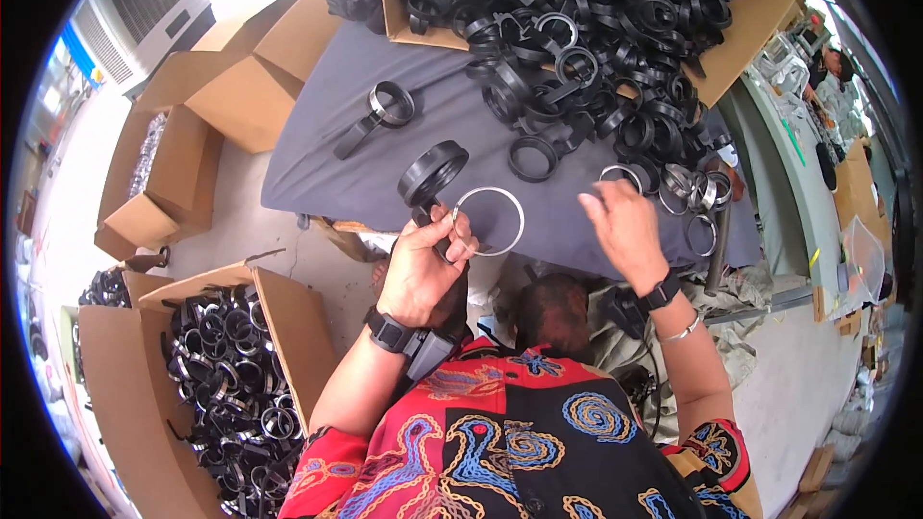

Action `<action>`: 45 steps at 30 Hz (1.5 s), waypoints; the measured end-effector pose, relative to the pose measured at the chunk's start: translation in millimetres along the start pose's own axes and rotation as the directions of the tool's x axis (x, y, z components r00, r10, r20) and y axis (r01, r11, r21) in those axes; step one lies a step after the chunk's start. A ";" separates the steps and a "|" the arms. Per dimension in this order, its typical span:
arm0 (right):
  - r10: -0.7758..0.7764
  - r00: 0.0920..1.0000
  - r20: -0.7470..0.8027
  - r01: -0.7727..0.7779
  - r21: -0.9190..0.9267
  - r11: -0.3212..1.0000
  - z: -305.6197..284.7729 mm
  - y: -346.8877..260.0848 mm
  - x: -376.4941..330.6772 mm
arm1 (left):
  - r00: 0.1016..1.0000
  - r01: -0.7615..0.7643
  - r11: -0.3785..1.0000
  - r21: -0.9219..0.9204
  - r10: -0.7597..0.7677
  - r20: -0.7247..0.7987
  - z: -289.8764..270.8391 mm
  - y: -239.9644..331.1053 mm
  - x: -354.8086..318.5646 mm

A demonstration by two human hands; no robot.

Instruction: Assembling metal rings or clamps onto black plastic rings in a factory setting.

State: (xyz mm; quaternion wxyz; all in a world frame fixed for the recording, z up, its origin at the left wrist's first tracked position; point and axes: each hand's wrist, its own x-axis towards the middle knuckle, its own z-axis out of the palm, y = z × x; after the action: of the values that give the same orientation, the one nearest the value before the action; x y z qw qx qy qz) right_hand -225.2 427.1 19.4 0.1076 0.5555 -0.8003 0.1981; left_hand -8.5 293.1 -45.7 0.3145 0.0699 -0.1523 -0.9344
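Note:
My left hand point(423, 264) is closed around the handle of a black plastic ring part point(419, 179), its round end pointing up. The same fingers pinch a thin silver metal ring point(522, 222) at its left edge, so it stands beside the black part. Over the front right of the cloth, my right hand point(627, 231) has its fingers stretched out and apart. Just beyond its fingertips is another silver ring point(620, 169), partly hidden; whether they touch I cannot tell. Several more metal rings point(700, 235) lie to its right.
A grey cloth-covered table point(332, 86) carries a large cardboard box point(750, 48) spilling black ring parts. One part with a silver band point(389, 104) lies apart at left. An open box point(125, 375) of banded parts stands lower left, and more cartons point(240, 96) stand behind it.

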 end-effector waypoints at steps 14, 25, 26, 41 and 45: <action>-0.514 0.851 0.109 0.472 0.271 0.839 41.2 -27.9 40.1 | 0.879 -0.235 0.775 0.586 0.427 -0.213 -24.7 44.5 -23.1; -0.405 0.837 0.368 0.410 0.069 0.909 49.8 -56.1 60.1 | 0.914 -0.094 0.565 0.819 0.375 -0.154 -65.1 48.5 -26.8; -0.357 0.819 0.448 0.382 0.038 0.924 47.5 -61.5 63.4 | 0.921 -0.082 0.548 0.832 0.361 -0.147 -67.8 49.7 -27.3; -0.635 0.633 0.443 0.429 0.481 0.764 49.6 -124.4 87.8 | 0.960 0.027 0.605 0.796 0.207 -0.190 -69.1 53.6 -22.8; -0.650 0.613 0.448 0.494 0.425 0.759 56.3 -126.3 93.4 | 0.966 -0.009 0.630 0.777 0.208 -0.157 -69.1 52.9 -22.2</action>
State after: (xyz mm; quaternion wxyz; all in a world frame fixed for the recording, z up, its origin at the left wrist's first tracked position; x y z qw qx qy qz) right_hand -138.4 284.9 30.5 -0.1529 0.8247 -0.5387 0.0794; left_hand 54.7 250.0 -92.7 0.3259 0.2962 -0.5020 -0.7443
